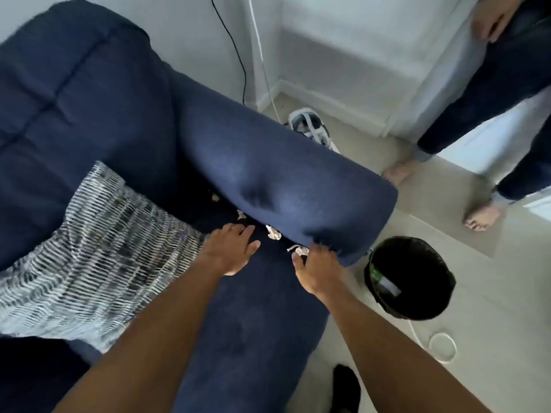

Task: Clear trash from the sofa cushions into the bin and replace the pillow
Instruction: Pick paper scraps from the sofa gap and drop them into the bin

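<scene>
A navy sofa [89, 93] fills the left and middle. Its seat cushion [253, 317] runs toward me beside the padded armrest [283, 186]. Crumpled paper scraps lie in the gap along the armrest: one [273, 232] in the middle, a smaller one [241, 214] farther back. My right hand [317, 268] pinches a scrap [298, 249] at the armrest's front corner. My left hand [231, 248] lies flat on the seat, fingers apart, just left of the scraps. A black-and-white woven pillow [98, 251] rests on the seat to the left. The black bin [410, 277] stands on the floor, right of the armrest.
Another person stands barefoot at the upper right, one foot [481, 214] close to the bin. A white and grey device [310, 126] and cables lie on the floor behind the armrest. A white cable loop [442, 347] and a dark object [346, 386] lie on the floor near me.
</scene>
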A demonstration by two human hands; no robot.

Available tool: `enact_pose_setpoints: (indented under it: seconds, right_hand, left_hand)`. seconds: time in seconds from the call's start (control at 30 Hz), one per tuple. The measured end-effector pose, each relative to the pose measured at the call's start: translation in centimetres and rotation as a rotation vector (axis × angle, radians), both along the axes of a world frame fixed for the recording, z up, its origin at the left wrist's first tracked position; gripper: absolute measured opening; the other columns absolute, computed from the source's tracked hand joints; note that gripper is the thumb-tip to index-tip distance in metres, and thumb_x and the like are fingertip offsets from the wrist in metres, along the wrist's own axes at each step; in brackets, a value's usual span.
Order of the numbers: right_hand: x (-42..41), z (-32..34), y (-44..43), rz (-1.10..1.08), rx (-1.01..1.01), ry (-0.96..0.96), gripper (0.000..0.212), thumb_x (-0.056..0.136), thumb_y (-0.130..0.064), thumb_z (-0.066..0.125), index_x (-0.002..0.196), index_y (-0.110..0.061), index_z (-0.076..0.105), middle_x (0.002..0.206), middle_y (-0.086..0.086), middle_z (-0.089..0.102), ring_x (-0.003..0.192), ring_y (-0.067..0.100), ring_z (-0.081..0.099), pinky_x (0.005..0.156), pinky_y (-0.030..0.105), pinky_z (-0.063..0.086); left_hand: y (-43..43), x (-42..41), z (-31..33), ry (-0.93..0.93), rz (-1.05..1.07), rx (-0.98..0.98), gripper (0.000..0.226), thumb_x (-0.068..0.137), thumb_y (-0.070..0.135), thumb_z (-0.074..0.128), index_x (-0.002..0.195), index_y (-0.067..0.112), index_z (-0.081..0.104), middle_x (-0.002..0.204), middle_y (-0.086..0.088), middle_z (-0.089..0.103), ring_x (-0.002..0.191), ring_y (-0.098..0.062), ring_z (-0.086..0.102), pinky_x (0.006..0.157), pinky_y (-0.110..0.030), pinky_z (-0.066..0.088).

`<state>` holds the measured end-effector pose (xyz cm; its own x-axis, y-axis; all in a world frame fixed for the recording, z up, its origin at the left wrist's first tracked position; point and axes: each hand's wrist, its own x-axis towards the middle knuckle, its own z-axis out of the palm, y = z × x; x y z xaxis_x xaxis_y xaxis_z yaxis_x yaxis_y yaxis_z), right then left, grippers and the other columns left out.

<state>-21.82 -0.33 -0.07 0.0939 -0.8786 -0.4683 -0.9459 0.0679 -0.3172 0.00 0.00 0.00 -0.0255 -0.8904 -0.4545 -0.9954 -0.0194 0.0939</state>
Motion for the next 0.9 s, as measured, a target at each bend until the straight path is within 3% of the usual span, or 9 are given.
enact_pose_setpoints:
  seconds: [0.13,0.33,0.53,0.7,0.9]
  right_hand:
    - [0.4,-5.0,-0.6,-0.127,-0.003,0.042,0.053,0.098,-0.053,0.041,0.124,-0.011,0.058,0.123,0.014,0.062,0.114,0.034,0.058,0.087,0.043,0.049]
    - [1.4,-11.2,-1.0,-0.216,-0.095,-0.004,0.049,0.098,-0.055,0.045,0.115,-0.012,0.061,0.114,0.012,0.066,0.108,0.033,0.062,0.080,0.039,0.048]
    - [1.5,-14.3,-1.4,-0.268,-0.232,-0.012,0.054,0.096,-0.061,0.042,0.099,-0.014,0.067,0.094,0.008,0.071,0.088,0.029,0.068,0.067,0.035,0.048]
    - [1.6,-15.1,-1.8,-0.355,-0.267,-0.064,0.055,0.092,-0.063,0.051,0.083,-0.013,0.070,0.075,0.006,0.071,0.072,0.029,0.069,0.059,0.033,0.047]
    - [1.4,-15.7,-1.9,-0.387,-0.368,-0.133,0.041,0.093,-0.044,0.064,0.064,-0.016,0.066,0.055,0.001,0.063,0.053,0.023,0.063,0.049,0.025,0.039]
  left_hand:
    - [-1.1,-0.4,-5.1,-0.040,-0.002,0.042,0.061,0.103,0.051,0.023,0.153,0.017,0.026,0.153,-0.008,0.040,0.139,-0.029,0.036,0.109,-0.046,0.036]
    - [-3.4,-1.3,-11.3,-0.016,0.048,-0.045,0.063,0.100,0.056,0.029,0.148,0.015,0.036,0.146,-0.011,0.047,0.131,-0.031,0.042,0.104,-0.045,0.036]
    - [-4.6,-2.9,-14.2,-0.017,0.089,-0.163,0.064,0.096,0.064,0.031,0.132,0.016,0.053,0.133,-0.006,0.053,0.118,-0.029,0.044,0.094,-0.042,0.037]
    - [-4.9,-4.3,-15.9,-0.025,0.200,-0.197,0.070,0.092,0.072,0.031,0.126,0.017,0.059,0.129,-0.005,0.054,0.114,-0.029,0.045,0.095,-0.043,0.038]
    - [-5.5,-4.9,-16.3,0.049,0.292,-0.289,0.046,0.097,0.055,0.043,0.121,0.022,0.065,0.123,-0.004,0.058,0.108,-0.028,0.046,0.088,-0.040,0.035]
